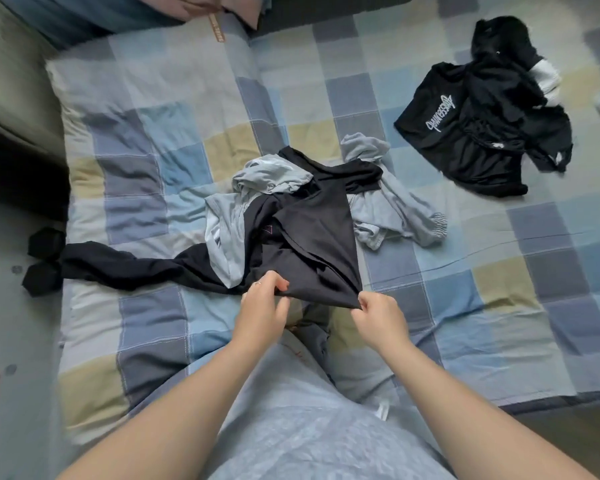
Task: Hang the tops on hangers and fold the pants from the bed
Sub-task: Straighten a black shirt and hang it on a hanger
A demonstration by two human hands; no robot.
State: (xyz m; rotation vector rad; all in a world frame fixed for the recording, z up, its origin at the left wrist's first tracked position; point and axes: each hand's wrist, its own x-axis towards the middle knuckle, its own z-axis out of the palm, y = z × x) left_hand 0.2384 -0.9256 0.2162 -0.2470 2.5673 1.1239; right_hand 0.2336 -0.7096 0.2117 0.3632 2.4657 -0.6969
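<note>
A heap of clothes lies in the middle of the bed (465,306). On top is a dark garment (312,244), one long dark part (118,268) of it trailing left to the bed's edge. My left hand (264,303) and my right hand (378,313) each pinch its near edge, a short way apart. Light grey garments (392,206) are tangled under and beside it. A second heap of black clothes (482,126), one with white lettering, sits at the far right of the bed. No hanger is in view.
The bed has a checked blue, grey and beige cover. A pinkish pillow (205,8) lies at the head. The floor (18,341) runs along the left side, with dark cuffs (42,261) hanging over the bed's edge. My grey top fills the lower middle.
</note>
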